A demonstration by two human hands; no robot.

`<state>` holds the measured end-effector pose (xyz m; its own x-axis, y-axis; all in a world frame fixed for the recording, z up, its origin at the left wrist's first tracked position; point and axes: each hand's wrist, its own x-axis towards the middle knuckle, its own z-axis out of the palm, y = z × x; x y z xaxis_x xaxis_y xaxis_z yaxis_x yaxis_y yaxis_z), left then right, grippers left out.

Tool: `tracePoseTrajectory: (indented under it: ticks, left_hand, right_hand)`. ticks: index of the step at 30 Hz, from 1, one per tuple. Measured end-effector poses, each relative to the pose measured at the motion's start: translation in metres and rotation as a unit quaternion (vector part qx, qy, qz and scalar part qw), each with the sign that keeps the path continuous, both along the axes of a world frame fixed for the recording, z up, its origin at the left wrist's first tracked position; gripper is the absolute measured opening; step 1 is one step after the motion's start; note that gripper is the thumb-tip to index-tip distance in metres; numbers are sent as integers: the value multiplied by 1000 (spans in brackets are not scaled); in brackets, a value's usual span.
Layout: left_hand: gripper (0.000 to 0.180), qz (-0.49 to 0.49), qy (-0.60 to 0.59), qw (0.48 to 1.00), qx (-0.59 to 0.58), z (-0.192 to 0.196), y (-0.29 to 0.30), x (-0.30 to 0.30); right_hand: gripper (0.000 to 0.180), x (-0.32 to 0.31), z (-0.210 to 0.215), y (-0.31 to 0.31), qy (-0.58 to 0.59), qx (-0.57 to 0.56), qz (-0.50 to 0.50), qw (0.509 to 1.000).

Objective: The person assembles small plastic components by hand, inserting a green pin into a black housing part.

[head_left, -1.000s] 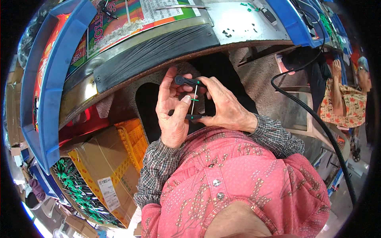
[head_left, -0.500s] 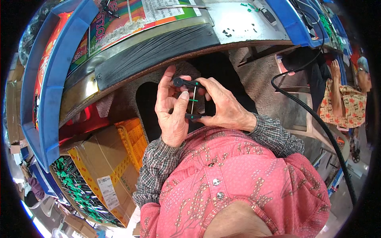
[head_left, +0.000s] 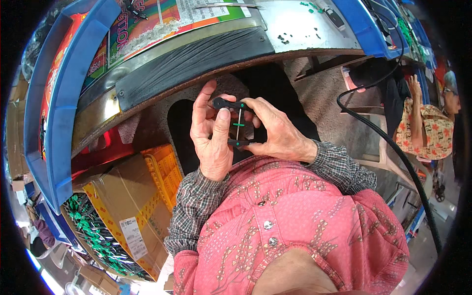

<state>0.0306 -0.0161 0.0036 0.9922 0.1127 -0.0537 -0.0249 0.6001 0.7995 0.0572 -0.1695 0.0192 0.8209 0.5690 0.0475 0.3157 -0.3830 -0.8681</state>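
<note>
In front of my chest I hold a small assembly (head_left: 239, 124): two black plastic arms with green dots, joined by a thin metal rod with a green crosspiece. My left hand (head_left: 211, 142) grips its left side, with the thumb near the upper black arm and the index finger raised. My right hand (head_left: 284, 132) holds the right ends, its index finger at the upper arm and its thumb at the lower one. Parts of the black arms and several fingertips are hidden behind the hands.
Beyond my hands runs a workbench edge with a black strip (head_left: 196, 64). Blue bins (head_left: 91, 59) stand left and right on it. At lower left are a cardboard box (head_left: 130, 196) of green-and-black parts and an orange crate (head_left: 162, 172). A black cable (head_left: 393, 145) hangs at right, near another person's arm (head_left: 417, 115).
My left thumb has moved slightly up along the assembly. Both hands keep their hold, and the assembly has shifted a little to the left.
</note>
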Motion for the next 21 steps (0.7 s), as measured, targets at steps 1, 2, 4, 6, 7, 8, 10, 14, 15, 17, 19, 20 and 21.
tracePoseTrajectory:
  ticks: [1,2,4,6,7,8,10,14,15,17,19,20,21]
  left_hand:
    - [49,1,-9,1000,1,-1,0,0]
    - [49,1,-18,1000,2,-2,1,0]
    - [48,3,-12,1000,-2,-2,0,0]
    - [48,4,-6,1000,-5,-2,1,0]
    - [47,7,-7,1000,-1,-3,1,0]
    - [47,10,-7,1000,3,-3,1,0]
    - [47,11,-8,1000,4,-2,0,0]
    - [46,18,-7,1000,22,-6,1,0]
    - [46,19,-7,1000,22,-6,1,0]
    - [46,25,-7,999,32,-6,1,1]
    - [45,24,-6,999,28,-6,1,1]
    - [45,23,-5,999,25,-6,1,0]
    - [45,23,-5,999,24,-6,1,1]
  right_hand:
    - [75,0,0,0,0,3,-1,1000]
    - [75,0,0,0,0,3,-1,1000]
    - [76,-1,0,1,-4,1,0,1000]
    - [76,0,0,1,-2,-3,1,1000]
    - [76,0,0,1,-1,-8,3,1000]
    - [76,0,0,1,-1,-8,3,1000]
    - [77,-1,-1,1,-6,-4,4,1000]
    - [77,-1,-2,1,-25,5,6,1000]
    - [77,-1,-1,1,-15,2,7,1000]
    - [77,-1,-1,1,-4,-1,6,1000]
    - [75,-1,-3,2,-15,5,6,1000]
    - [75,-1,-3,1,-15,5,6,1000]
    - [74,-1,-3,1,-15,7,6,1000]
